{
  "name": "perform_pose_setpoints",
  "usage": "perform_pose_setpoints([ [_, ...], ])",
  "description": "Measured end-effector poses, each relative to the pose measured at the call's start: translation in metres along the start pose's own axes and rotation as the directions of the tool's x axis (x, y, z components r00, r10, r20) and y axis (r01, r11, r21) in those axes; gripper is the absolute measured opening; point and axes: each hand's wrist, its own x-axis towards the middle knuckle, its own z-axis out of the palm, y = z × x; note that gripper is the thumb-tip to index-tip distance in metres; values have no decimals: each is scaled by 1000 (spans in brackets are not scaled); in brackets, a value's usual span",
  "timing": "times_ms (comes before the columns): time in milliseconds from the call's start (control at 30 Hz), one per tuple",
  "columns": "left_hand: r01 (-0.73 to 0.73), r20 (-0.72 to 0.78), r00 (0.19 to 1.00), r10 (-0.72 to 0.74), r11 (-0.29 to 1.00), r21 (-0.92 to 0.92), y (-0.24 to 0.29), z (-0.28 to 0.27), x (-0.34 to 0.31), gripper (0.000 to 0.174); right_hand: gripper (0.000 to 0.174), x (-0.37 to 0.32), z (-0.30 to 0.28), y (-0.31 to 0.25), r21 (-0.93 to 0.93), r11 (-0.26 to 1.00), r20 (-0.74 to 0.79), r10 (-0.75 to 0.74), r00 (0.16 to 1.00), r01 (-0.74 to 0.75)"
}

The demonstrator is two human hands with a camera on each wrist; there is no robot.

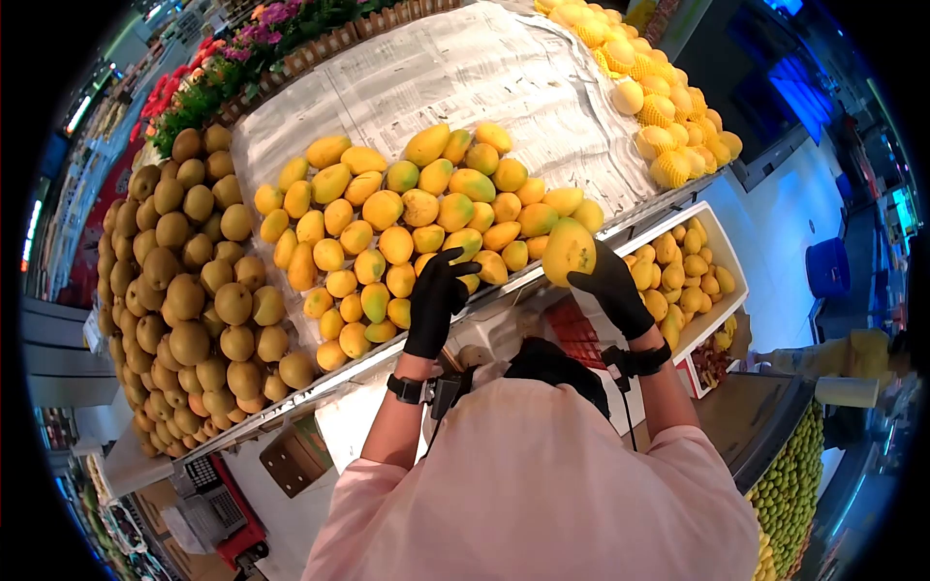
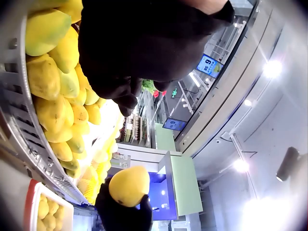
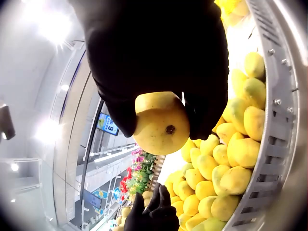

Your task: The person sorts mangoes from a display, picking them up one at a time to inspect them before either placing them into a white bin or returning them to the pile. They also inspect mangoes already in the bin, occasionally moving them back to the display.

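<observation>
My right hand (image 1: 617, 295), in a black glove, grips a yellow mango (image 1: 569, 252) above the front rail of the display. The right wrist view shows a dark spot on the end of this mango (image 3: 161, 127), with thumb and fingers on either side of it. Also gloved in black, my left hand (image 1: 439, 305) is over the front edge of the mango pile (image 1: 397, 208), its fingers loosely extended and nothing held. In the right wrist view the left hand (image 3: 153, 211) shows its fingers apart, pointing up.
Brown round fruit (image 1: 179, 281) is heaped on the left. Net-wrapped yellow fruit (image 1: 668, 111) fills the far right corner. Newspaper (image 1: 387, 87) lines the stand behind the mangoes. A white box (image 1: 733, 261) of small yellow fruit stands right of the rail (image 1: 528, 281).
</observation>
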Motion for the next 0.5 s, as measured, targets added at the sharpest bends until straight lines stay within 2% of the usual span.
perform_pose_setpoints([
  [33,-23,-30,999,25,997,71,-5,-2,1,43,56,-3,-8,2,20,1000,-4,20,1000,-20],
  [100,-54,-91,993,75,975,215,-15,-6,3,48,55,-8,-21,19,174,978,-19,117,993,-112],
  [133,-65,-111,989,93,970,235,-14,-6,2,46,54,-11,-26,25,253,955,-21,165,986,-154],
  [200,-58,-140,985,98,963,264,-11,-3,2,41,53,-16,-38,35,278,942,-31,206,978,-190],
  [267,6,-167,986,25,983,183,-6,4,3,36,54,-19,-53,50,321,919,-41,256,966,-230],
  [367,67,-158,984,-79,994,-81,-10,19,10,33,54,-25,-72,67,417,859,-13,332,943,-297],
  [433,237,-66,953,-294,866,-441,-6,32,16,32,50,-32,-87,76,416,860,-34,340,940,-296],
  [500,144,-77,984,-160,972,-187,-4,54,17,34,47,-42,-102,71,461,842,-38,334,942,-280],
])
